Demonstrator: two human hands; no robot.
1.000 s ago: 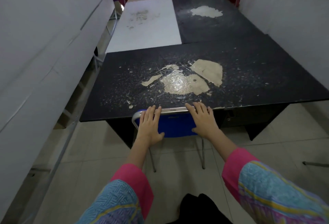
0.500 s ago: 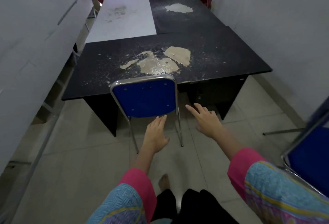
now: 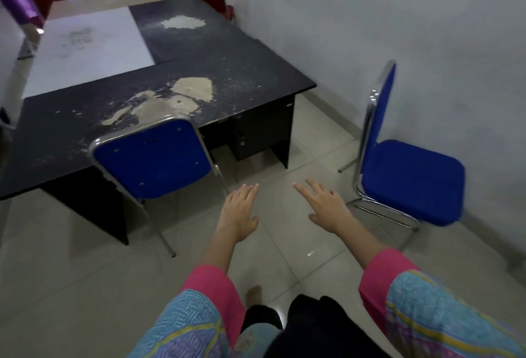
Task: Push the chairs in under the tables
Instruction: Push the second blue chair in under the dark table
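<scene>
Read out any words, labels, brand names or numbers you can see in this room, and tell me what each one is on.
None can be read: no lettering shows on the black table, white table, tucked blue chair, blue chair by the wall or wall.

bare floor (image 3: 299, 243) between 2 chairs (image 3: 153, 158)

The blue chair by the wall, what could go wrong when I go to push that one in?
That chair stands apart from the desk with its back to the wall; turning it could scrape the wall. The only open desk edge already holds the pushed-in chair, so the two may collide. Both hands, left and right, are empty, gripping nothing.
</scene>
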